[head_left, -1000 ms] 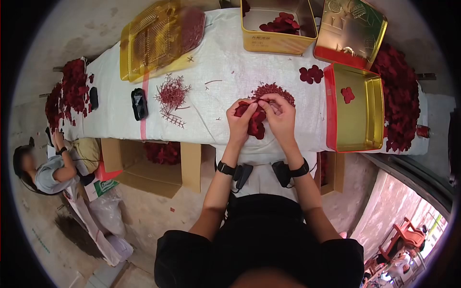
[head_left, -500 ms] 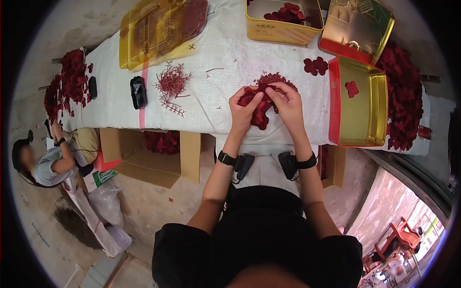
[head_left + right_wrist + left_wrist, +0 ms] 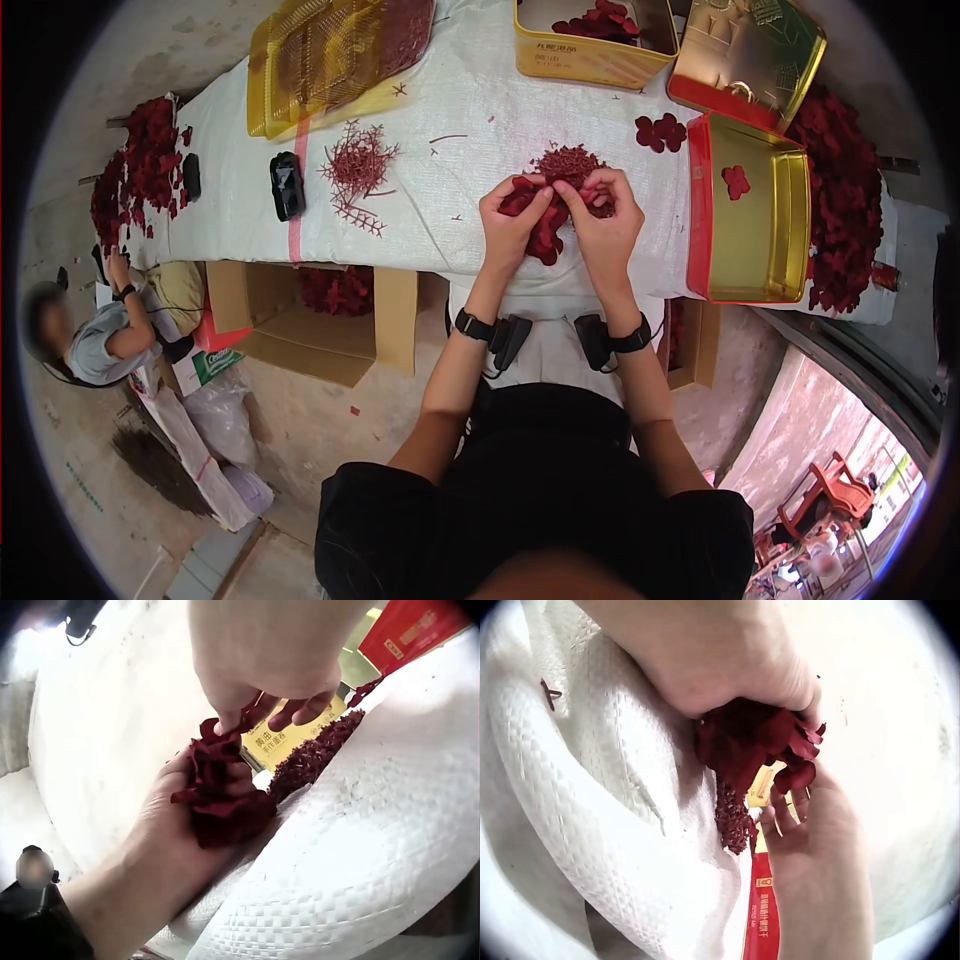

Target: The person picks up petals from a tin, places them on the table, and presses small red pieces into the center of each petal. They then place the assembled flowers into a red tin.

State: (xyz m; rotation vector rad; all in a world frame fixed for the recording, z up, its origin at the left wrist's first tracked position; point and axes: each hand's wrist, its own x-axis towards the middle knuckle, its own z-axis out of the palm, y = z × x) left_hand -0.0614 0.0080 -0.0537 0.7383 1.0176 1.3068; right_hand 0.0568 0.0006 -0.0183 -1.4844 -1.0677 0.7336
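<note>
L hand (image 3: pixel 512 222): fingers curled round a bunch of dark red petals (image 3: pixel 541 240), held over the near edge of the white woven cloth (image 3: pixel 450 210). R hand (image 3: pixel 608 222): thumb + index pinch the top of the same bunch, other fingers loosely bent. Hands touch each other.

Below table edge, L side: open cardboard box (image 3: pixel 330 340) w/ more red petals inside. A 2nd person (image 3: pixel 100 345) is low at far L.

Just behind the hands: heap of small red stamen bits (image 3: pixel 568 160).

R of that: red-rimmed gold tin (image 3: pixel 760 250), one petal piece (image 3: pixel 736 181) in it. Loose petal pair (image 3: pixel 660 132) on cloth just beside its corner.

L mid-table: red sprigs (image 3: pixel 357 175), black device (image 3: pixel 287 187) beside them.

Far edge: yellow tin (image 3: pixel 590 60) w/ petals inside, gold lid (image 3: pixel 745 55) tilted next to it, yellow plastic tray (image 3: pixel 320 60) on L.

Loose petal piles (image 3: pixel 840 200) at both table ends.
</note>
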